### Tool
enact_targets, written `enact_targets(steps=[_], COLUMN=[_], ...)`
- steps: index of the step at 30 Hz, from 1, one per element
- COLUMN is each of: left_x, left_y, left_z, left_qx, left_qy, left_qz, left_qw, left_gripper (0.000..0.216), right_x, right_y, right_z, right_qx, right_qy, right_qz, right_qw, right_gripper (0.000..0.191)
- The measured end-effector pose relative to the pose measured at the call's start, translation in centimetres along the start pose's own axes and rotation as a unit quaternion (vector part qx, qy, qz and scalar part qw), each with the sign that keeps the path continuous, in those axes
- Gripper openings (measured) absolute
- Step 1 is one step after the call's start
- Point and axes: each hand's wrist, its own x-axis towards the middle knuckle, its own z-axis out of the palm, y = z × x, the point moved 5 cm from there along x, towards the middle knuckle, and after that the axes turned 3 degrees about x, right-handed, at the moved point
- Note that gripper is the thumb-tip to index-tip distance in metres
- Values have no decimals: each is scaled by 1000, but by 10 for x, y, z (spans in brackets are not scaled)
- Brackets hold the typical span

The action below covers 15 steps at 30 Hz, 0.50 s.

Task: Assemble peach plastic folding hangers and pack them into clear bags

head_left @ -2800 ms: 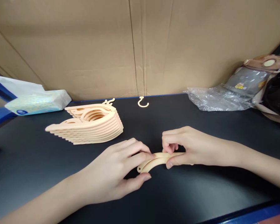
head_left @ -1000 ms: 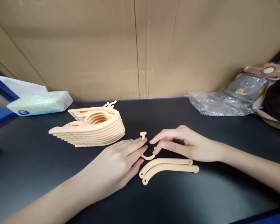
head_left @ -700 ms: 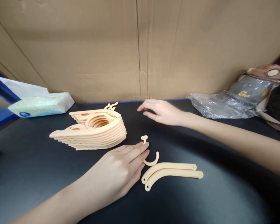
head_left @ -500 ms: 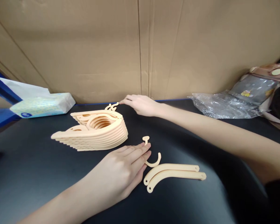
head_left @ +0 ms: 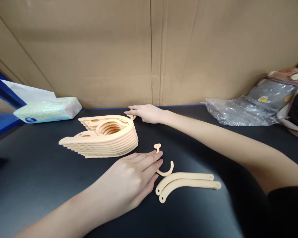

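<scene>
My left hand [head_left: 132, 181] lies palm down on the table, its fingers stretched out over the middle of a cream plastic hanger hook [head_left: 166, 173]. The hook's flat head and curved end show past the fingertips. Two slim curved hanger arms [head_left: 188, 180] rest side by side just right of that hand. Behind a neat stack of cream folding hangers [head_left: 101, 145], my right hand [head_left: 147, 113] has its fingers closed on a small cream hook piece [head_left: 132, 117], mostly hidden under them.
At the back left sits a tissue pack [head_left: 49, 110] with a sheet sticking out. Crumpled clear plastic [head_left: 240, 110] and a transparent bag [head_left: 268, 92] lie at the back right. A cardboard wall [head_left: 101, 56] closes off the far edge of the black table [head_left: 39, 185].
My right hand has come slightly left and down over the small hook pieces behind the stack, now covering them. My left hand stays on its hook. The view has shifted a little.
</scene>
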Motion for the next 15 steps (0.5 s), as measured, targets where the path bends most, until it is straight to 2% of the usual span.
enact_targets(steps=[5,10,12,15], left_x=[2,2,3,4], left_y=[0,1,1,2], left_z=[-1,-1,-2,-3], left_qx=[3,4,6,6], left_qy=[13,15,13,10], left_qz=[0,1,1,1], left_qw=[1000,1000,1000,1000], left_gripper=[37,36,37,37], right_x=[-87,-173,-197,-216], right_y=[11,-8,-18,-35], right_z=[-9,-26,-32,-37], right_qx=[-16,-46,-82,-91], right_qy=[-1,6,13,-3], right_qz=[56,112,137,132], right_qw=[998,993,987,987], right_gripper=[71,56,49,43])
